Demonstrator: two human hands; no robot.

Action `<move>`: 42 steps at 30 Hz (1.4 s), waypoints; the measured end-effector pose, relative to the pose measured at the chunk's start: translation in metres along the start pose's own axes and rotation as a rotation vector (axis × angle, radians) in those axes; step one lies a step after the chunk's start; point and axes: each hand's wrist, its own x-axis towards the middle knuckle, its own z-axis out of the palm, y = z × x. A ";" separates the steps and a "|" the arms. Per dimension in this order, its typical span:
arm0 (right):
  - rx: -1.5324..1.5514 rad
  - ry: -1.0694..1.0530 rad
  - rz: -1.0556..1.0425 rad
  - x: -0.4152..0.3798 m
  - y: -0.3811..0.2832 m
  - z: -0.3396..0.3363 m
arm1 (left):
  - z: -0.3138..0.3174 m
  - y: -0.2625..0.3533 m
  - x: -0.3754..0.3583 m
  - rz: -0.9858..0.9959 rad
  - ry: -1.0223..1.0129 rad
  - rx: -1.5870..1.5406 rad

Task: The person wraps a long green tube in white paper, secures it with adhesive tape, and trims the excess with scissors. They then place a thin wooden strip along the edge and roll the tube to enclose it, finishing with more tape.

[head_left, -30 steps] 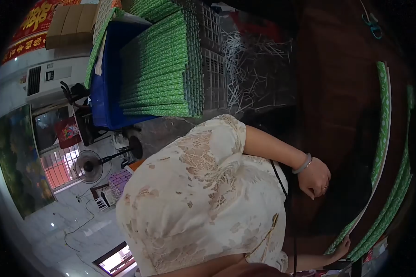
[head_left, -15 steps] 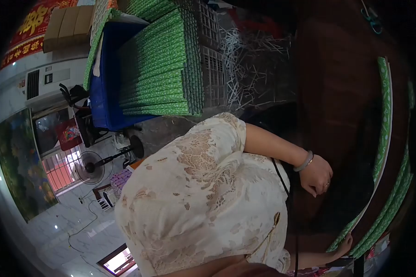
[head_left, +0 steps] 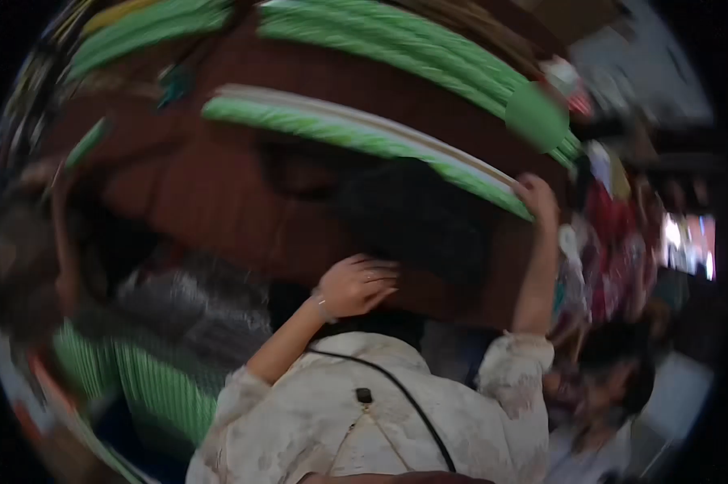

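A long green patterned strip (head_left: 364, 139) with a pale edge lies across the dark brown table (head_left: 219, 189). My right hand (head_left: 537, 196) grips its right end, thumb and fingers closed around the edge. Nearer my body, my left hand (head_left: 357, 284), with a bracelet at the wrist, hovers at the table's near side. Its fingers are loosely stretched and hold nothing. Between my left hand and the strip is a black shape (head_left: 416, 214) that I cannot make out. Motion blurs much of the view.
More green strips (head_left: 396, 40) lie along the far side. Teal-handled scissors (head_left: 170, 85) are at the far left. Another person's arm (head_left: 64, 234) reaches in at left near a short green piece (head_left: 85, 143). Green stacked strips (head_left: 166, 387) stand lower left. A person (head_left: 606, 395) is at lower right.
The view has swung round, bringing the table and both arms into the middle. My right hand still holds the strip's end; my left hand stays free in front of me.
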 end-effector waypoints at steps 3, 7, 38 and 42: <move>-0.067 0.228 -0.011 -0.005 -0.006 0.013 | 0.003 0.008 0.011 0.018 -0.020 0.089; -0.130 0.213 0.132 0.000 -0.020 0.015 | 0.008 0.005 0.014 0.122 -0.050 0.182; 0.010 0.158 0.253 0.011 -0.019 0.028 | 0.026 -0.013 -0.002 0.272 -0.079 0.331; 0.000 0.182 0.239 0.013 -0.015 0.032 | 0.026 -0.013 -0.002 0.271 -0.092 0.336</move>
